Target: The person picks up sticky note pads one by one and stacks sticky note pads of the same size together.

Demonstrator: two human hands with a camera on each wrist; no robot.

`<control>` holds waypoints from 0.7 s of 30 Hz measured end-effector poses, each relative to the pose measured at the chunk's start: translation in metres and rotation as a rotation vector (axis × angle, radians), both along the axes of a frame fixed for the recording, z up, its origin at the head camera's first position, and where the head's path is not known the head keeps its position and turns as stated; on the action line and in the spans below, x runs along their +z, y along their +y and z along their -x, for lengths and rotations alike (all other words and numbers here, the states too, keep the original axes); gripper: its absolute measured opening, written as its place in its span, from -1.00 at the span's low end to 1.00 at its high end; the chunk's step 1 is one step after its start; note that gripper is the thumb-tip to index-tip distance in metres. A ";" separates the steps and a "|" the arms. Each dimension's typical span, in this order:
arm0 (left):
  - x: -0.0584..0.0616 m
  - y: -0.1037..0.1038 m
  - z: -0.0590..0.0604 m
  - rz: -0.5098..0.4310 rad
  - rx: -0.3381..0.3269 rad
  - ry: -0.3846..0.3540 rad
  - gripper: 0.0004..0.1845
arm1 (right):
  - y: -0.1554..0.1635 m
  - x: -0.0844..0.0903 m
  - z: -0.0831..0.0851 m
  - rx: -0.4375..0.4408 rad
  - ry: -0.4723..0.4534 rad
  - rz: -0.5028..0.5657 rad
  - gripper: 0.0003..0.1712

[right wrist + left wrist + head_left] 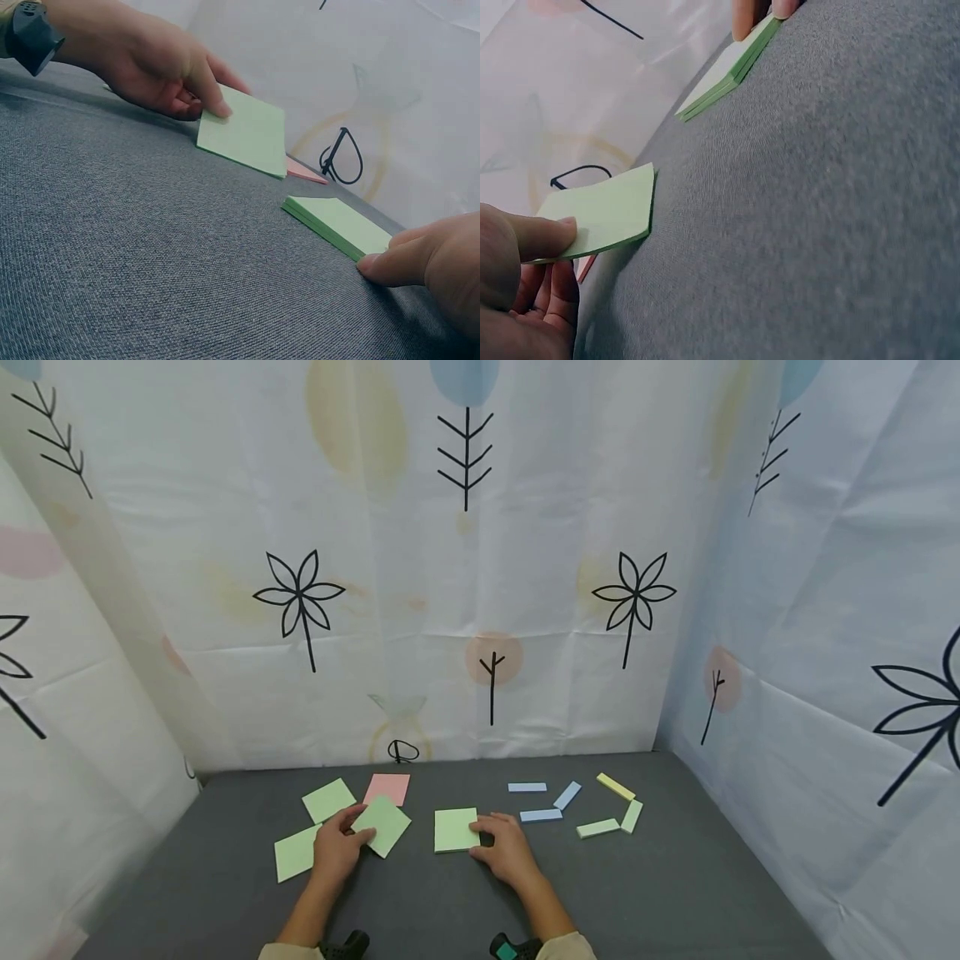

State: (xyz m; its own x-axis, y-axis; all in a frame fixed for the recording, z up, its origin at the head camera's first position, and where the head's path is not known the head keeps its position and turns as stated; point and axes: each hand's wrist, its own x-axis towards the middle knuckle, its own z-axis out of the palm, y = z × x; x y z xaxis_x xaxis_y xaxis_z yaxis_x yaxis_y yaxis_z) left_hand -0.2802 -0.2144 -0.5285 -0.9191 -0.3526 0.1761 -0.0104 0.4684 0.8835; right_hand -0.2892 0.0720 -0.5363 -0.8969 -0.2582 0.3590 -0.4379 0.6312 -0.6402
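My left hand (337, 847) pinches one green sticky note (383, 825) by its near corner, thumb on top, and holds it just above the grey mat (637, 893); the note (604, 212) (244, 131) tilts up off the surface. My right hand (506, 847) rests on the mat with its fingertips (379, 264) against the near right edge of a green pad of notes (455, 829) (337, 223) (727, 67). Two more green notes (327, 799) (296, 853) and a pink note (387, 789) lie around my left hand.
Several small paper strips lie right of the pad: blue ones (542, 815) and yellow-green ones (615, 787). Printed white fabric walls (480, 568) close in the mat at the back and both sides.
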 end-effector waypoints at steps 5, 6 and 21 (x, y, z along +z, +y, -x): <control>-0.002 0.005 0.006 -0.102 -0.005 0.010 -0.53 | 0.000 0.001 -0.001 0.001 -0.007 0.003 -0.58; -0.003 0.007 0.007 -0.135 -0.005 0.008 -0.52 | 0.000 0.001 -0.001 0.002 -0.008 0.003 -0.59; 0.002 0.039 0.022 -0.165 -0.149 -0.075 -0.58 | 0.001 0.000 0.001 -0.010 -0.022 0.004 -0.58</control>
